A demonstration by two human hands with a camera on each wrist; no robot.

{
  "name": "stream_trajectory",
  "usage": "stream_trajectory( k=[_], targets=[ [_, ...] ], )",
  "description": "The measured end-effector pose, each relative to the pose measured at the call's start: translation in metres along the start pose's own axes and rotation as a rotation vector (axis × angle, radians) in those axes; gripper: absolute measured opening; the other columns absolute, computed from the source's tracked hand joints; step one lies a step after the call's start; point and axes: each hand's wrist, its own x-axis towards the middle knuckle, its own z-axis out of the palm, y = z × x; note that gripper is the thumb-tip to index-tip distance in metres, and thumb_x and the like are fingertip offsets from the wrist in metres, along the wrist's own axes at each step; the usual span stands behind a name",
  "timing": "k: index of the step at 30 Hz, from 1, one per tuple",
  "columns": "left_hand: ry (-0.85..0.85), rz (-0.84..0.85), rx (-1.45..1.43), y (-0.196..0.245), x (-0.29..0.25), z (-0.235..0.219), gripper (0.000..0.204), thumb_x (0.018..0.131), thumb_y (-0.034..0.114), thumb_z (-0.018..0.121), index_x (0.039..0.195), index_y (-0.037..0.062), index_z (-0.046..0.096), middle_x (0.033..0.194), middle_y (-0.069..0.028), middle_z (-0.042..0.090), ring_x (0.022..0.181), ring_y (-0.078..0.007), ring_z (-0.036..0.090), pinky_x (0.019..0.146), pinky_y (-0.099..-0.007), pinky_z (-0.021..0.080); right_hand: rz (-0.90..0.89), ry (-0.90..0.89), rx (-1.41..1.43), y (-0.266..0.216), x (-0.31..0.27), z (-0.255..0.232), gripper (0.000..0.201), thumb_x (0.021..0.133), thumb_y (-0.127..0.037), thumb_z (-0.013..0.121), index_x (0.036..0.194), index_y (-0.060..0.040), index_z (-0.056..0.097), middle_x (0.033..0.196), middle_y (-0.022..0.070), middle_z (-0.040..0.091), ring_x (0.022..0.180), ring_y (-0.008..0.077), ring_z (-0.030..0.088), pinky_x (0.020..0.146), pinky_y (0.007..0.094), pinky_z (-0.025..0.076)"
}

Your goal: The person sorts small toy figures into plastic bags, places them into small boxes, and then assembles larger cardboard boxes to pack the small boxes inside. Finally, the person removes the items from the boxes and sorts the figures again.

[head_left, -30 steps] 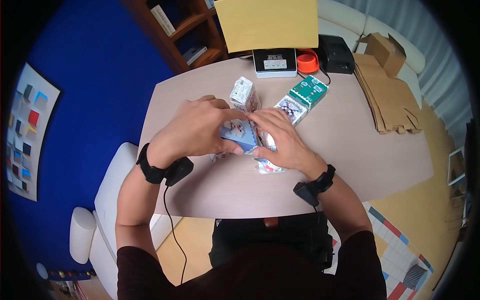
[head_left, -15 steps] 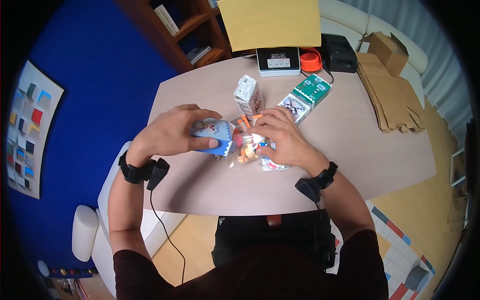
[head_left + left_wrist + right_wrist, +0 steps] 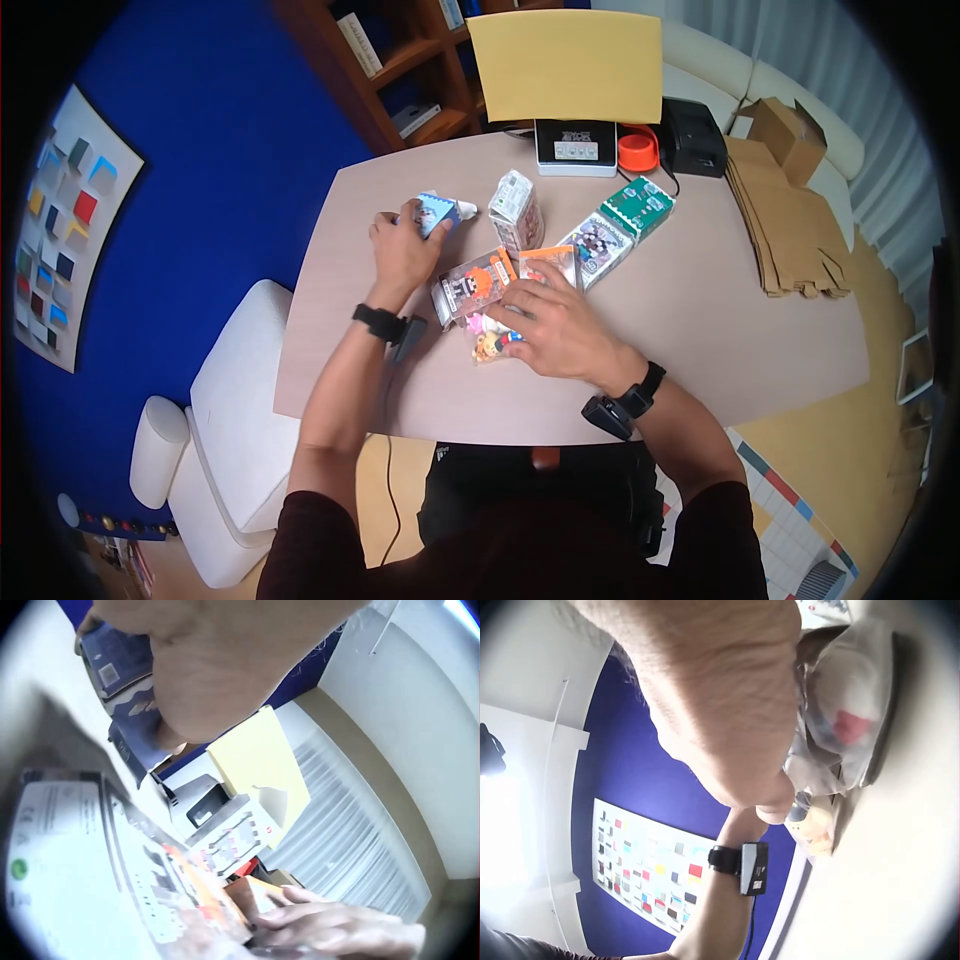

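Beige table [image 3: 700, 300]: left hand [image 3: 403, 250] gripped blue box [image 3: 437, 212], contents unseen. Right hand [image 3: 555, 325], fingers extended, pressed clear bags [image 3: 488, 338] containing small coloured pieces.

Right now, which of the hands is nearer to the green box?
The right hand. It lies flat on the plastic bags, below and left of the green box. The left hand grips the blue box farther left, across the table.

Bright, even light; fisheye edges, blurry wrist views.
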Motion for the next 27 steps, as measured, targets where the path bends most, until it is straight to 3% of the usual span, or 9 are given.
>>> stream_trajectory(
  k=[3, 7, 10, 12, 13, 15, 18, 24, 27],
  targets=[
    [0.085, -0.099, -0.055, 0.010, 0.012, 0.023, 0.072, 0.093, 0.054, 0.076, 0.145, 0.0059, 0.062, 0.129, -0.0332, 0.058, 0.122, -0.0476, 0.052, 0.106, -0.0558, 0.045, -0.009, 0.082, 0.041, 0.002, 0.003, -0.004, 0.044, 0.080, -0.023, 0.083, 0.120, -0.0064, 0.075, 0.117, 0.0112, 0.073, 0.120, 0.0283, 0.066, 0.121, 0.0557, 0.036],
    [-0.009, -0.148, -0.059, 0.008, 0.025, 0.044, 0.080, 0.093, 0.056, 0.075, 0.150, 0.0036, 0.056, 0.132, -0.0390, 0.055, 0.129, -0.0513, 0.049, 0.112, -0.0614, 0.039, 0.030, 0.281, -0.016, 0.019, 0.004, -0.017, 0.036, 0.082, -0.019, 0.080, 0.114, -0.0042, 0.075, 0.113, 0.0138, 0.074, 0.116, 0.0305, 0.069, 0.116, 0.0553, 0.042],
    [0.124, -0.025, 0.026, 0.007, 0.016, 0.036, 0.078, 0.094, 0.053, 0.075, 0.151, 0.0039, 0.055, 0.140, -0.0388, 0.054, 0.135, -0.0532, 0.047, 0.114, -0.0609, 0.039, 0.084, 0.377, -0.054, 0.035, 0.001, -0.026, 0.030, 0.082, -0.013, 0.078, 0.110, -0.0013, 0.074, 0.110, 0.0139, 0.074, 0.111, 0.0322, 0.070, 0.112, 0.0553, 0.045],
    [-0.015, 0.025, -0.301, 0.015, -0.005, -0.008, 0.078, 0.093, 0.046, 0.077, 0.155, 0.0058, 0.052, 0.148, -0.0345, 0.053, 0.138, -0.0509, 0.049, 0.115, -0.0577, 0.041, 0.109, 0.440, -0.107, 0.042, -0.001, -0.030, 0.028, 0.080, -0.007, 0.078, 0.107, 0.0010, 0.074, 0.105, 0.0144, 0.074, 0.105, 0.0334, 0.071, 0.105, 0.0527, 0.050],
    [-0.028, 0.028, -0.300, 0.018, -0.014, -0.021, 0.078, 0.093, 0.046, 0.077, 0.155, 0.0058, 0.052, 0.148, -0.0345, 0.053, 0.138, -0.0509, 0.049, 0.115, -0.0577, 0.041, 0.122, 0.440, -0.105, 0.045, -0.002, -0.031, 0.028, 0.080, -0.007, 0.078, 0.107, 0.0010, 0.074, 0.105, 0.0144, 0.074, 0.105, 0.0334, 0.071, 0.105, 0.0527, 0.050],
    [-0.304, 0.318, -0.317, 0.022, -0.035, -0.043, 0.079, 0.093, 0.037, 0.078, 0.159, 0.0067, 0.047, 0.155, -0.0273, 0.051, 0.138, -0.0455, 0.054, 0.116, -0.0482, 0.045, 0.140, 0.451, -0.094, 0.047, -0.003, -0.028, 0.028, 0.079, -0.004, 0.077, 0.107, 0.0014, 0.075, 0.103, 0.0148, 0.074, 0.102, 0.0346, 0.071, 0.102, 0.0499, 0.052],
    [-0.485, 0.433, -0.236, 0.044, -0.053, -0.052, 0.083, 0.089, 0.033, 0.082, 0.159, 0.0066, 0.046, 0.152, -0.0272, 0.053, 0.136, -0.0470, 0.055, 0.115, -0.0505, 0.045, 0.135, 0.455, -0.082, 0.043, -0.002, -0.020, 0.025, 0.079, -0.003, 0.076, 0.104, 0.0021, 0.075, 0.102, 0.0154, 0.074, 0.100, 0.0358, 0.071, 0.097, 0.0482, 0.054],
    [-0.606, 0.438, -0.150, 0.054, -0.042, -0.031, 0.095, 0.085, 0.031, 0.083, 0.165, 0.0165, 0.034, 0.142, -0.0272, 0.058, 0.130, -0.0471, 0.060, 0.111, -0.0519, 0.048, 0.160, 0.476, -0.089, 0.044, -0.003, -0.020, 0.022, 0.081, -0.002, 0.075, 0.103, 0.0023, 0.075, 0.103, 0.0161, 0.075, 0.099, 0.0360, 0.071, 0.095, 0.0477, 0.055],
    [-0.701, 0.355, -0.172, 0.068, -0.040, -0.045, 0.091, 0.086, 0.026, 0.083, 0.164, 0.0181, 0.038, 0.140, -0.0271, 0.058, 0.130, -0.0456, 0.058, 0.106, -0.0507, 0.051, 0.189, 0.483, -0.087, 0.047, -0.006, -0.020, 0.021, 0.083, -0.003, 0.074, 0.103, 0.0020, 0.075, 0.102, 0.0159, 0.076, 0.098, 0.0358, 0.071, 0.094, 0.0468, 0.056]
  ],
)
